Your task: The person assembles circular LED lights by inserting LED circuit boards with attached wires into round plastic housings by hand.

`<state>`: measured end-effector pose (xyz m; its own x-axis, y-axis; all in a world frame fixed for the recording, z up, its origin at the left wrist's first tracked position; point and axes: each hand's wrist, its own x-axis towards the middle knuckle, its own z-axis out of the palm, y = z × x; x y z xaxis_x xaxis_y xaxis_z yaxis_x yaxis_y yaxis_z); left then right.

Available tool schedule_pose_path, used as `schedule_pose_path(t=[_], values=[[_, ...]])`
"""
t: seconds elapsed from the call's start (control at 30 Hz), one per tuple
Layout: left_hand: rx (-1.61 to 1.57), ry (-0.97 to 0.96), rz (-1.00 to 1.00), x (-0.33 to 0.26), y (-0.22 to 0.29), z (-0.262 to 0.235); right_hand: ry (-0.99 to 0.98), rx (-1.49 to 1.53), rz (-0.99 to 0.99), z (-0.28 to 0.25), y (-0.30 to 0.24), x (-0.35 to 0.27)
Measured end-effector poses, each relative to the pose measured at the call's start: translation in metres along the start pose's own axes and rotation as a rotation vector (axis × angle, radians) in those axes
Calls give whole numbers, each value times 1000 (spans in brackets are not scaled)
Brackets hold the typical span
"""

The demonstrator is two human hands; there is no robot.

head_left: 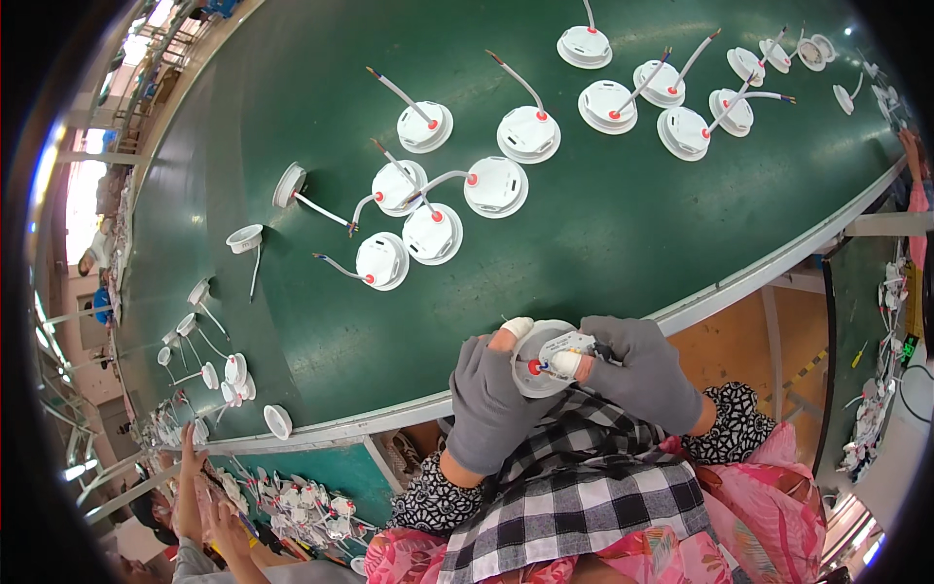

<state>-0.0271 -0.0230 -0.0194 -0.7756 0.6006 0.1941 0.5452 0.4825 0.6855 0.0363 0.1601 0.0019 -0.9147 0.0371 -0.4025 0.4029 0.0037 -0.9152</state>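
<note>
My left hand (491, 397), in a grey fingerless glove with a white-wrapped thumb, grips the rim of a round white lamp housing (528, 382). The housing's open inside faces up, with a red grommet (534, 367) and short coloured wires in it. My right hand (640, 375), gloved the same way, pinches a small white plate (568, 345) with printing on it. This plate lies over the housing's opening, and its far end is hidden by my fingers. Both hands are close together over the table's near edge.
On the green table (321, 360) lie several white round lamp housings (433, 234) with grey cables. A metal rail (730, 290) edges the table. More parts fill a lower surface (302, 511) at left, near a co-worker's hands (219, 526). Another person's hand (912, 156) shows far right.
</note>
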Motion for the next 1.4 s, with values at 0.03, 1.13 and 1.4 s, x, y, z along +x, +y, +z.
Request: schedule_pose_path(t=[0.03, 1.13, 1.4], values=[[64, 16, 20, 0, 1, 1, 72, -136, -76, 3, -3, -4], [-531, -325, -141, -18, 6, -34, -54, -272, -307, 0, -8, -8], [-1142, -346, -510, -39, -11, -39, -96, -122, -320, 5, -2, -13]])
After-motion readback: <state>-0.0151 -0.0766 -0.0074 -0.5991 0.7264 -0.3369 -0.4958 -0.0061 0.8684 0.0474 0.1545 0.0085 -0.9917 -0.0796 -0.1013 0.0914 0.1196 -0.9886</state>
